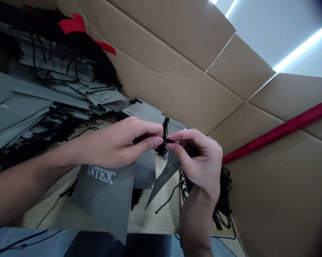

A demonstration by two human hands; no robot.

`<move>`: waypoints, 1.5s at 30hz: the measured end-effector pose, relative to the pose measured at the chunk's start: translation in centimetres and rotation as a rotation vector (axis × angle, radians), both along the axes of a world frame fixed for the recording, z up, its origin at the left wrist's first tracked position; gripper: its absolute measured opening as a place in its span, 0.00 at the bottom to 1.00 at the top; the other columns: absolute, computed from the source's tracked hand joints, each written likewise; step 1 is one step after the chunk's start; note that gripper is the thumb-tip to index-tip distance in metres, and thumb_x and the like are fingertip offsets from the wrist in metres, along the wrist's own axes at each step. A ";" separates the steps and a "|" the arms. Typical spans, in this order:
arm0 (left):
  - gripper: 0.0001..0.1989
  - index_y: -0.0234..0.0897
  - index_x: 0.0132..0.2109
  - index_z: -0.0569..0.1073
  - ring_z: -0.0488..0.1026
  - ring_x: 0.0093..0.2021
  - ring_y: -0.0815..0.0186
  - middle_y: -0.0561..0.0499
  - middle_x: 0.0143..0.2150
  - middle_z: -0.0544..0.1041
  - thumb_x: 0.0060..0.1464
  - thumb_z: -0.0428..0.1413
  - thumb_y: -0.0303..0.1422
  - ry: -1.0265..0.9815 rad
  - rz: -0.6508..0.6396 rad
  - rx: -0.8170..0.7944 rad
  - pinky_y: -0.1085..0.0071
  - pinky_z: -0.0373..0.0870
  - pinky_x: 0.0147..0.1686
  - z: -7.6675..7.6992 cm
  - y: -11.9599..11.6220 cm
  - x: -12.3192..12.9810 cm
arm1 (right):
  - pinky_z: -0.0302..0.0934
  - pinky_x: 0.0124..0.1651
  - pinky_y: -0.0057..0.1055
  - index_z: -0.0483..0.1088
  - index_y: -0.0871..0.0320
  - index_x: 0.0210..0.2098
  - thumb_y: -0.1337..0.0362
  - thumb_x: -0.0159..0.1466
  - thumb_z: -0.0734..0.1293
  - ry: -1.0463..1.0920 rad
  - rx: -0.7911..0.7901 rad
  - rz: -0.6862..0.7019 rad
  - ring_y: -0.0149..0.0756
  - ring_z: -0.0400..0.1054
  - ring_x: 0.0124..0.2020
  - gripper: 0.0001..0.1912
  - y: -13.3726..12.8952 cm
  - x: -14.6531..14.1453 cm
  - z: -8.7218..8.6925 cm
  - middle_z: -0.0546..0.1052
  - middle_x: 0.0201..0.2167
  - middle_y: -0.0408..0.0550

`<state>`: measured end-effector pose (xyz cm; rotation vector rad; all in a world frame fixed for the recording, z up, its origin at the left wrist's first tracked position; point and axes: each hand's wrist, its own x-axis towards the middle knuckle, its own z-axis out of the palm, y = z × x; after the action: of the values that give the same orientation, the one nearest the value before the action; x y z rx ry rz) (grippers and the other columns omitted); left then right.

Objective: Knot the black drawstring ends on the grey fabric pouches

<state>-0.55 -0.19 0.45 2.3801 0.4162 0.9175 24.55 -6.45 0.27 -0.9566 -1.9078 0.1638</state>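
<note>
My left hand (126, 142) pinches a black cord (168, 140) between thumb and forefinger. The fingers of my right hand (202, 157) pinch the same cord just to the right, so a short piece shows between the fingertips. Below my left hand hangs a grey flat pouch (104, 196) with white INTEX lettering and a stitched edge. A second grey pouch (163, 178), seen nearly edge-on, hangs beneath my right hand. Whether the cord is knotted there is hidden by my fingers.
Stacked grey pouches (29, 103) with black cords fill the left side. More pouches (147, 110) lie behind my hands. Loose black cords (225, 200) lie at the right on the wooden table (155, 223). Cardboard walls (161, 53) enclose the back and right; a red strip (284, 130) crosses the right one.
</note>
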 end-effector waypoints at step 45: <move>0.15 0.40 0.57 0.86 0.84 0.65 0.52 0.40 0.59 0.88 0.71 0.56 0.28 0.175 0.120 0.307 0.58 0.87 0.65 -15.3 -0.4 -6.9 | 0.75 0.48 0.38 0.83 0.58 0.64 0.71 0.80 0.70 -1.158 -0.244 -0.042 0.51 0.73 0.60 0.17 0.4 -0.5 -10.3 0.85 0.55 0.59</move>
<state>-7.43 -0.57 -14.86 2.7543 0.5228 0.8817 24.01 -6.03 -10.02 -1.4261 -2.9493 -0.2564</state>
